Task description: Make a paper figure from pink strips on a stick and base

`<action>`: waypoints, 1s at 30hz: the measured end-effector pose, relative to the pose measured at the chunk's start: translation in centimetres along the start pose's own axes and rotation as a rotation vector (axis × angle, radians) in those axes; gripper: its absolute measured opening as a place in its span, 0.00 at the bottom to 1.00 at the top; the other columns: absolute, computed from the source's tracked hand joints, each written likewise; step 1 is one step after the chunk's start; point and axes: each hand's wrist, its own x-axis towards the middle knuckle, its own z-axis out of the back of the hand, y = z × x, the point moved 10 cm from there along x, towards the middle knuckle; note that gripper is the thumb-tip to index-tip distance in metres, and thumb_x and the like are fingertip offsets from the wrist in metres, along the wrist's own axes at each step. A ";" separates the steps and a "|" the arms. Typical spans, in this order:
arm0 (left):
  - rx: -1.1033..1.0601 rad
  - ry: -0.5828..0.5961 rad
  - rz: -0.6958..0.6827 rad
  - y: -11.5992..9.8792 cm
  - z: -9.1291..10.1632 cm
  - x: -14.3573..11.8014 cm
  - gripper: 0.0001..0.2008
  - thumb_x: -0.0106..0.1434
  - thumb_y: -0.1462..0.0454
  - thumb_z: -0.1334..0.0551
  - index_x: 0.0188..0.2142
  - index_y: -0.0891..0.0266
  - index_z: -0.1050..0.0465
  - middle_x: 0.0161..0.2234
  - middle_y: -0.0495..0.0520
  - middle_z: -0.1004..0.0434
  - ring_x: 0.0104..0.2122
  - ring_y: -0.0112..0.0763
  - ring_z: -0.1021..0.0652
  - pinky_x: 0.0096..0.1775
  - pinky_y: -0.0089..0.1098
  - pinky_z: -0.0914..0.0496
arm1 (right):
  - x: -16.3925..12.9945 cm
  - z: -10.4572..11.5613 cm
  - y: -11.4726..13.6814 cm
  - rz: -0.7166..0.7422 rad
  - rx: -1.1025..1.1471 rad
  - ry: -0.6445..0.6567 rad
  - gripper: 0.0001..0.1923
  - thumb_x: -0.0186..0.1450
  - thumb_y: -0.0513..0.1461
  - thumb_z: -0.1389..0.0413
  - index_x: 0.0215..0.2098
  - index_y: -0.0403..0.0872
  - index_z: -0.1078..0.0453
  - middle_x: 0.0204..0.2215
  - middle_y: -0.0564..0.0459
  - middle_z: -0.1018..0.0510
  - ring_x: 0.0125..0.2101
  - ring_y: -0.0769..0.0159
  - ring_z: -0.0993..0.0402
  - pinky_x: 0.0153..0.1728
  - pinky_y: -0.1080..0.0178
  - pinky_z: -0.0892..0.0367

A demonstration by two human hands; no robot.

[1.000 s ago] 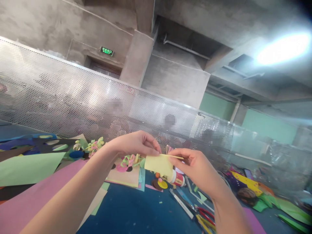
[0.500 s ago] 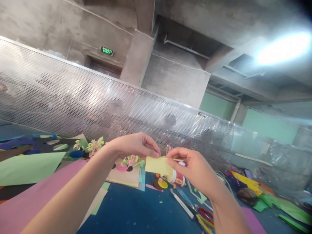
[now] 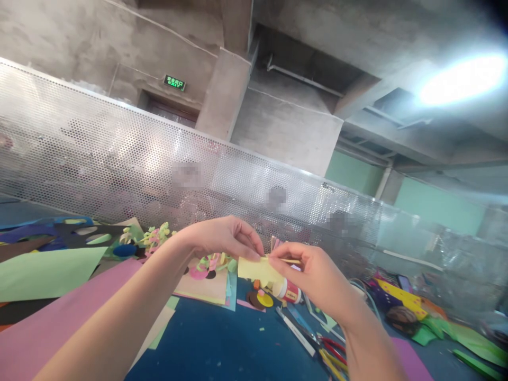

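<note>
1. So, both hands are up above the blue table (image 3: 222,344), pinching the same small pale yellow piece of paper (image 3: 257,269) between them.
2. Left hand (image 3: 222,238) is closed on the paper's left top corner, thumb and fingertips pressed together right at the edge.
3. Right hand (image 3: 313,275) is closed on the right side of it, thumb and forefinger clamped along the top edge, where a thin yellow strip (image 3: 291,260) sticks out to the right.
4. That yellow paper hangs in the air between the two hands, not touching the table, roughly in the middle of the view.
5. Just below and behind it sits a small white glue bottle with a red label (image 3: 286,290), lying on its side on the table.
6. Further left there's a tan card with curly pink and green paper bits (image 3: 204,278) on it, and near that a round yellow and brown paper cutout (image 3: 260,300).
7. Big sheets lie on the near left: a pink sheet of paper (image 3: 47,328) and a light green sheet of paper (image 3: 43,272).
8. Near right, red-and-yellow-handled scissors (image 3: 331,357) lie on the table beside the right wrist.
9. A perforated metal screen (image 3: 119,159) runs across the far side of the table.
</note>
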 end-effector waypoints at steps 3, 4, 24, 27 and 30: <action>0.005 0.015 0.013 0.1 -0.2 0.0 0.12 0.47 0.59 0.33 0.32 0.60 0.26 0.24 0.47 0.27 0.24 0.21 0.31 0.27 0.24 0.39 | 0.0 0.1 0.3 0.018 -0.016 -0.003 0.05 0.59 0.39 0.48 0.30 0.48 0.31 0.28 0.55 0.23 0.29 0.68 0.28 0.30 0.66 0.33; 0.003 0.022 0.015 0.1 -0.3 0.1 0.12 0.47 0.59 0.33 0.32 0.60 0.26 0.24 0.47 0.27 0.24 0.20 0.32 0.27 0.24 0.39 | 0.0 0.1 0.3 0.020 -0.019 -0.004 0.04 0.59 0.39 0.48 0.30 0.48 0.31 0.28 0.55 0.24 0.29 0.68 0.28 0.30 0.66 0.33; 0.045 0.045 -0.042 -0.2 -0.3 0.1 0.10 0.49 0.60 0.34 0.32 0.59 0.25 0.25 0.47 0.24 0.24 0.22 0.29 0.26 0.23 0.39 | 0.0 -0.3 -0.3 -0.004 -0.021 0.017 0.06 0.58 0.41 0.46 0.31 0.50 0.28 0.31 0.54 0.22 0.31 0.65 0.27 0.29 0.64 0.33; 0.061 0.030 -0.043 -0.1 -0.1 0.1 0.09 0.49 0.60 0.34 0.32 0.58 0.26 0.26 0.47 0.24 0.25 0.21 0.28 0.27 0.23 0.38 | 0.1 -0.3 -0.4 -0.018 -0.041 0.027 0.09 0.59 0.43 0.47 0.33 0.50 0.26 0.29 0.53 0.22 0.31 0.64 0.26 0.30 0.63 0.33; 0.082 0.023 -0.037 0.0 -0.1 0.1 0.10 0.48 0.61 0.34 0.32 0.58 0.26 0.27 0.47 0.24 0.25 0.22 0.28 0.26 0.22 0.39 | 0.1 -0.3 -0.3 -0.028 -0.045 0.027 0.11 0.60 0.43 0.48 0.35 0.50 0.26 0.27 0.53 0.22 0.30 0.64 0.26 0.29 0.64 0.33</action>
